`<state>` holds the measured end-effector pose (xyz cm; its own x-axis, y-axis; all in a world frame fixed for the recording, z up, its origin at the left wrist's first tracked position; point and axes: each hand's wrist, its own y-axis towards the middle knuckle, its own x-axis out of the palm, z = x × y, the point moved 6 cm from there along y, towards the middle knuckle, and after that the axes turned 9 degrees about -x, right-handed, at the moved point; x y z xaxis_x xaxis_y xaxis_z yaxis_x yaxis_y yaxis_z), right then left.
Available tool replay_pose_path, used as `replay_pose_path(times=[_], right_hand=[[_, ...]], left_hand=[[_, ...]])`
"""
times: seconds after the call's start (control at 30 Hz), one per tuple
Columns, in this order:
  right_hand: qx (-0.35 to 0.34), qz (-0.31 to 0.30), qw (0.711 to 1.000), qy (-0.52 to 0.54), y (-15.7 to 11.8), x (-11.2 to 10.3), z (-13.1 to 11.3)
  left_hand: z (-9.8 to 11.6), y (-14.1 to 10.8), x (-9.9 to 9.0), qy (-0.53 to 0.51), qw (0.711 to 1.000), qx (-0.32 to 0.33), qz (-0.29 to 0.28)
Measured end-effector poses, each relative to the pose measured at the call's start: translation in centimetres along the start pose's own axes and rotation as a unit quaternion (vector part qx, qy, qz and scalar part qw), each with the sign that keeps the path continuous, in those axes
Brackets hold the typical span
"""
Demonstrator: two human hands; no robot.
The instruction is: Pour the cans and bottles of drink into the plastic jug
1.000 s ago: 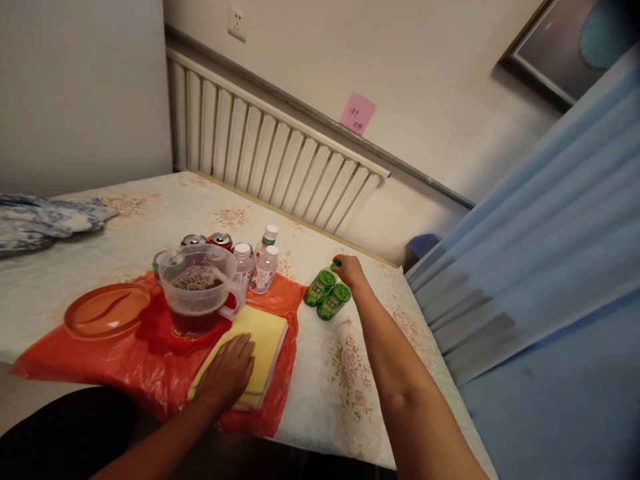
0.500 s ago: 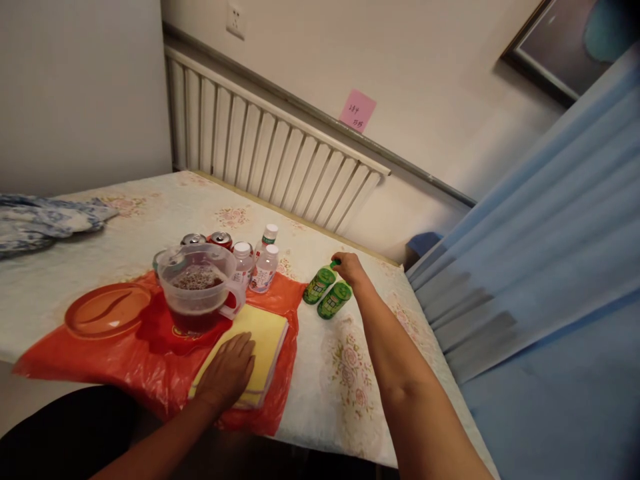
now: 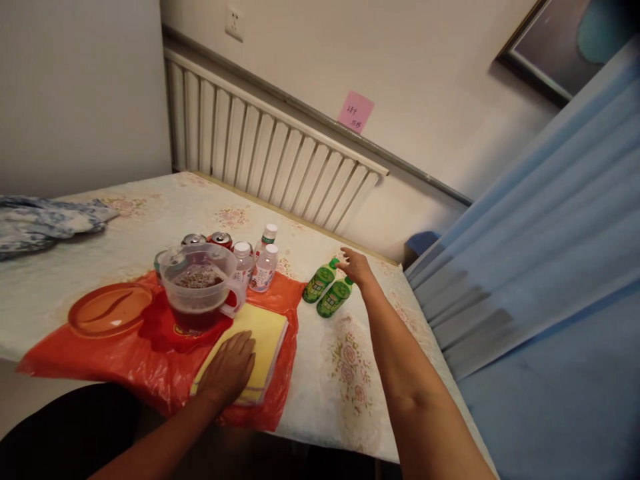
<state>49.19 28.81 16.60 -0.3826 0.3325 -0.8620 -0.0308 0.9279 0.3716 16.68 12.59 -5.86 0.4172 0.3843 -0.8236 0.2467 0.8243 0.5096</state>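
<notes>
My left hand [image 3: 231,363] lies flat on a folded yellow cloth [image 3: 267,327], its fingers stretched out. Over on the right, my right hand [image 3: 356,265] hovers beside the tops of two green bottles, fingers apart and holding nothing that shows. The left green bottle [image 3: 319,283] stands with its green cap in view. Close beside it is the right green bottle [image 3: 334,299], whose cap is partly hidden by my hand. Left of the cloth, a clear plastic jug [image 3: 197,283] of dark, foamy liquid rests on a red scalloped tray [image 3: 157,327].
Behind the jug stand small clear bottles [image 3: 263,270] with white caps and opened cans [image 3: 220,240]. An orange lid [image 3: 109,309] lies on a red plastic sheet [image 3: 100,357]. Bunched patterned fabric [image 3: 45,223] is at far left. A blue curtain [image 3: 530,267] hangs along the right side.
My right hand has let go of the left green bottle's cap and its fingers have spread, lifting slightly right. My left hand stays on the yellow cloth.
</notes>
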Motion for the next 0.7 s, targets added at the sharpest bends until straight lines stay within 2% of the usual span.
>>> replay_pose_path(times=[0.13,0.23,0.33,0.47,0.57,0.7], right_hand=[[0.057,0.091,0.994,0.031,-3.0,-2.2,3.6],[0.119,0.136,0.982,0.052,-6.8,-1.8,6.6],[0.177,0.141,0.97,0.085,-11.0,1.5,8.4],[0.223,0.129,0.957,0.129,-15.2,7.5,8.4],[0.252,0.116,0.949,0.152,-16.3,11.1,7.9],[0.267,0.102,0.945,0.16,-16.1,13.5,7.5]], left_hand=[[-0.1,0.1,0.0,-0.011,1.0,-0.005,-0.003],[0.0,0.2,0.1,-0.009,1.0,-0.006,-0.012],[0.0,0.2,0.1,0.002,1.0,-0.006,-0.016],[0.0,0.2,0.0,0.008,1.0,-0.002,-0.016],[0.0,0.2,-0.1,0.0,1.0,-0.007,-0.017],[-0.1,0.2,-0.2,-0.016,1.0,-0.017,-0.02]])
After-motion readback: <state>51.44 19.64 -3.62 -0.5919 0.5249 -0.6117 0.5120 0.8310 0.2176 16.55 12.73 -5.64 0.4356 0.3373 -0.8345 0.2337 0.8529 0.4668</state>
